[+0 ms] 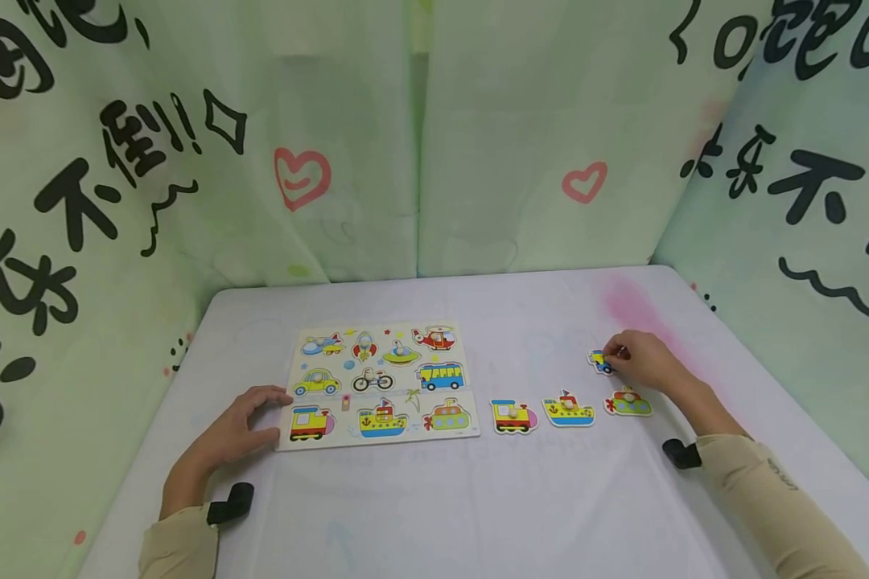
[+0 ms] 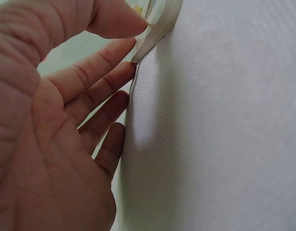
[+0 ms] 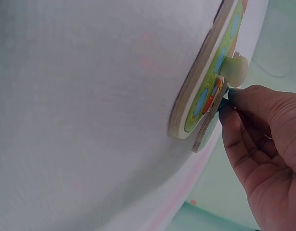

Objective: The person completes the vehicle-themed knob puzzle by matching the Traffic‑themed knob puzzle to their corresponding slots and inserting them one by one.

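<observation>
My right hand [image 1: 644,359] pinches a small blue-and-yellow vehicle puzzle piece [image 1: 595,362] at the right of the table. Its thumb and fingertips meet at a dark knob on the piece, and part of the picture is hidden behind them. In the right wrist view the held piece [image 3: 205,130] shows its thin wooden edge close to the green submarine piece [image 3: 191,115], which has a pale knob. At the left edge of the puzzle board [image 1: 376,398] rests my left hand [image 1: 242,426], fingers extended. The left wrist view has the thumb against the board's edge [image 2: 162,29].
A train piece [image 1: 513,416] and a ship piece [image 1: 569,410] lie in a row between the board and the submarine piece. Pictures of vehicles cover the board. Green curtains [image 1: 420,161] with black writing and red hearts enclose the white table [image 1: 405,515].
</observation>
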The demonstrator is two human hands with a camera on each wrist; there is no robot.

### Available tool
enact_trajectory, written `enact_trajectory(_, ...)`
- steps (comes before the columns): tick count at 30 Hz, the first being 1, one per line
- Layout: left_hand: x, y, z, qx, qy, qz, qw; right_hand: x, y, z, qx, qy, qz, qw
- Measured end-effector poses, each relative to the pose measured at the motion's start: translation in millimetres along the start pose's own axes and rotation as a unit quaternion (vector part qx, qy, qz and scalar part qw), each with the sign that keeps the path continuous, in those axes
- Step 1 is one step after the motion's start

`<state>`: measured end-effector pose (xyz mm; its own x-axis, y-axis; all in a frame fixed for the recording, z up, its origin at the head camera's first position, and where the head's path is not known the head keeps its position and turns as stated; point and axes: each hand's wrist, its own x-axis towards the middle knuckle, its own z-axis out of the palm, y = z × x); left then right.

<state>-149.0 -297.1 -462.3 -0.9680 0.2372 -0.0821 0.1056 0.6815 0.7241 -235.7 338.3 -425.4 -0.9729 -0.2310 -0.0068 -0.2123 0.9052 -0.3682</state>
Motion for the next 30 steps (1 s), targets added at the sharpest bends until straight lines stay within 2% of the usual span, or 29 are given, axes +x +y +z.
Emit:
enact_trajectory(7,-0.1,-0.3,1.7,-0.001,-0.002,-0.002,1.0,-3.6,0,3,0.0,0.005,0.008,1.0)
enact_trajectory(14,-0.6,0.1,1.7,-0.001,-0.003,-0.006,1.0,-3.6,-2,4,0.014,0.021,-0.002,0.9997)
enact_trajectory(19,-0.8,0.4,1.4,0.0,-0.002,-0.005,1.0,-4.8,-9,2,0.046,0.039,-0.014,0.9981)
enact_trajectory(30,-1.0,0.1,1.4,0.002,0.001,-0.003,1.0,-9.6,-21,6,0.128,0.075,-0.001,0.9889)
